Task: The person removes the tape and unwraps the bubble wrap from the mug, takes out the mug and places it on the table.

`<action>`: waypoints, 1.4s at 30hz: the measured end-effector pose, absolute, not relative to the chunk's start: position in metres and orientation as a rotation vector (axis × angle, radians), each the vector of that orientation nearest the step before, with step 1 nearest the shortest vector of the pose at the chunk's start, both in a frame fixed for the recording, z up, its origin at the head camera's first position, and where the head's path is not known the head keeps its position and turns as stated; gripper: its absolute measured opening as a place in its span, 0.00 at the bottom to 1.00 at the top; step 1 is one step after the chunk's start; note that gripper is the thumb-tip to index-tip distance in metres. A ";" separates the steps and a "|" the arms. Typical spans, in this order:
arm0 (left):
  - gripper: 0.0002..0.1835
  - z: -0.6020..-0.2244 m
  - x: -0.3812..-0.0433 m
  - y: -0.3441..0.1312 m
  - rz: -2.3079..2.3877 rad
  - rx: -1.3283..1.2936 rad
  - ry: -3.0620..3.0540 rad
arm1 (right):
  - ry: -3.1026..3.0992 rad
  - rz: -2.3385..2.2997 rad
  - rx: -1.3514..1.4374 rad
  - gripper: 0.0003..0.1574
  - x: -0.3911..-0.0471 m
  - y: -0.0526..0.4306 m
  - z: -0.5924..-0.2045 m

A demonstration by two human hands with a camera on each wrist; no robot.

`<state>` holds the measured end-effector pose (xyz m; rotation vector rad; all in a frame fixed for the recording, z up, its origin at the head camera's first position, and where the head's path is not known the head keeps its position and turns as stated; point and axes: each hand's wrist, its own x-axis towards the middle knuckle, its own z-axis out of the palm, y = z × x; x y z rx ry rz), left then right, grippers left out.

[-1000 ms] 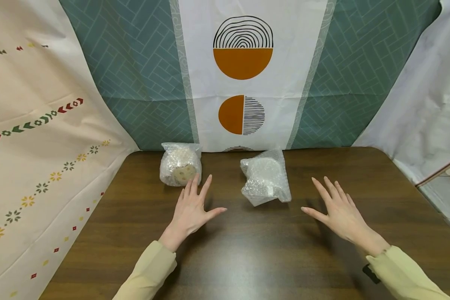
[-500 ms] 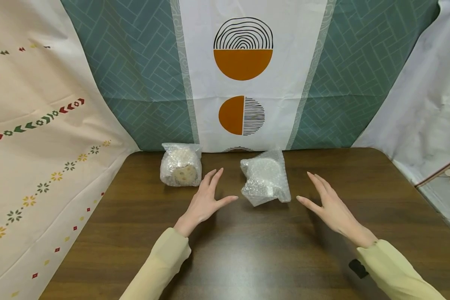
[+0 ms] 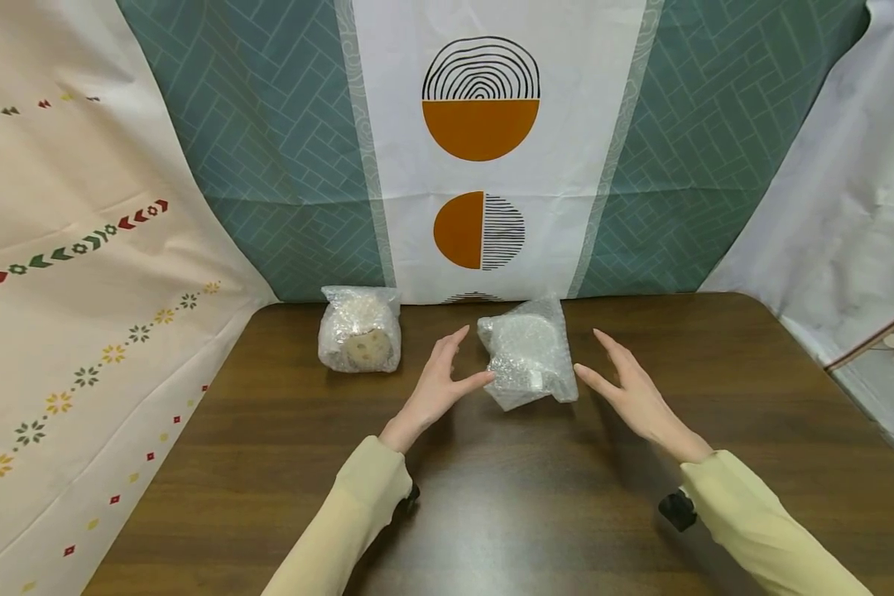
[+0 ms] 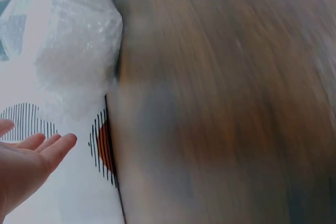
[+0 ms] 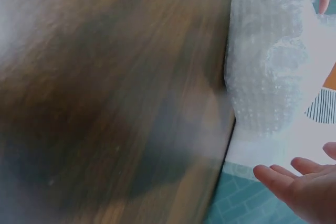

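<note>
A bubble-wrapped bundle lies on the table between my two hands, its wrapping hiding what is inside. On its left side my left hand is spread, thumb tip right at the wrap's edge in the head view. My right hand is held to its right, thumb and fingers apart, the thumb tip close to the wrap. Neither hand grips anything. The left wrist view has the bundle beyond the fingers of the left hand. In the right wrist view the bundle stands above the right hand.
A second bubble-wrapped bundle, with a round beige patch showing, sits at the back left of the dark wooden table. A patterned cloth hangs along the table's back edge, and a cream cloth borders the left.
Both hands have moved inward and forward toward the middle bundle, the left hand rightward from in front of the left bundle, the right hand leftward. Both bundles have stayed in place.
</note>
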<state>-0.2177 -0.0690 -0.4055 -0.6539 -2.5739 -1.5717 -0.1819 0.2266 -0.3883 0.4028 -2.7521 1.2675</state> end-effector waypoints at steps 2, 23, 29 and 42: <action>0.45 -0.406 -0.220 -0.065 -1.644 -0.659 -2.545 | -2.741 1.317 0.396 0.45 -0.185 0.225 -0.388; 0.43 -0.416 -0.232 -0.047 -1.834 -0.680 -2.505 | -2.708 1.631 0.285 0.45 -0.207 0.203 -0.391; 0.41 -0.417 -0.234 -0.043 -1.807 -0.675 -2.541 | -2.703 1.653 0.310 0.46 -0.210 0.198 -0.393; 0.39 -0.419 -0.233 -0.037 -1.869 -0.658 -2.519 | -2.672 1.712 0.303 0.44 -0.215 0.195 -0.401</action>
